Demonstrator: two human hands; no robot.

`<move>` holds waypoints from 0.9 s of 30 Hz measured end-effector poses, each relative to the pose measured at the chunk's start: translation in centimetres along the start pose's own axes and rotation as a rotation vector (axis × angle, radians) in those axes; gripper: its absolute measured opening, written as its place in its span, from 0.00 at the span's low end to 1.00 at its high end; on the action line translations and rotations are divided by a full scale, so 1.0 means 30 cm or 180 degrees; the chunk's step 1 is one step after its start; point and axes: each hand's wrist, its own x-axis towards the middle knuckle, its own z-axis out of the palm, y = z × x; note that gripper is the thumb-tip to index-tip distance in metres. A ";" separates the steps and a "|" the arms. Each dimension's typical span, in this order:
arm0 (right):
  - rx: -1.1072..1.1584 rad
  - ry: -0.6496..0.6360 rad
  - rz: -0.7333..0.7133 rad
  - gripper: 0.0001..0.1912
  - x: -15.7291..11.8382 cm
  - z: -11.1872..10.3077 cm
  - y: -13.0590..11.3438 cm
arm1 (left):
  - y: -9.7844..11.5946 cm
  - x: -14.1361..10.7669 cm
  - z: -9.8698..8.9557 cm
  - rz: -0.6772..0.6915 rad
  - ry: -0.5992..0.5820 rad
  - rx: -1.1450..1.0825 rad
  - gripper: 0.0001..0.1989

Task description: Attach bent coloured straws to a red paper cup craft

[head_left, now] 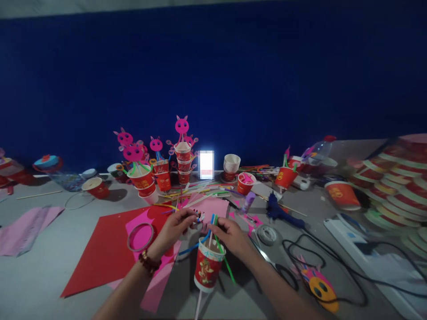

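Note:
A red paper cup point(207, 266) stands in front of me on the grey table point(50, 266), with blue, green and white straws point(213, 222) sticking out of it. My right hand point(231, 235) pinches the straws just above the cup's rim. My left hand point(175, 226), with a bead bracelet on the wrist, holds a small patterned paper piece point(199, 217) close to the straw tops.
Red paper point(100, 249) and pink paper point(156, 284) lie under my arms, with a tape ring point(140, 237) on them. Behind stand cups with pink animal toppers point(182, 146), loose straws, a blue glue gun point(278, 211) with black cable, scissors, and stacked cups point(396, 178) at right.

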 end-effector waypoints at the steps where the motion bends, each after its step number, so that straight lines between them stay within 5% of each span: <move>1: -0.0021 -0.0031 -0.0025 0.22 0.004 0.005 -0.003 | 0.021 0.011 0.016 0.0042 -0.0047 0.0007 0.17; 8: -0.0119 -0.0275 -0.0157 0.24 0.012 0.003 -0.045 | 0.106 0.063 0.082 0.0210 -0.0343 -0.0214 0.13; 20: 0.0188 -0.0433 -0.0094 0.30 0.043 0.012 -0.014 | 0.030 0.063 0.123 -0.0074 -0.0300 -0.1399 0.19; 27: 0.0194 -0.0444 -0.0058 0.27 0.037 0.004 -0.033 | 0.027 0.071 0.086 -0.0015 -0.0455 -0.1309 0.15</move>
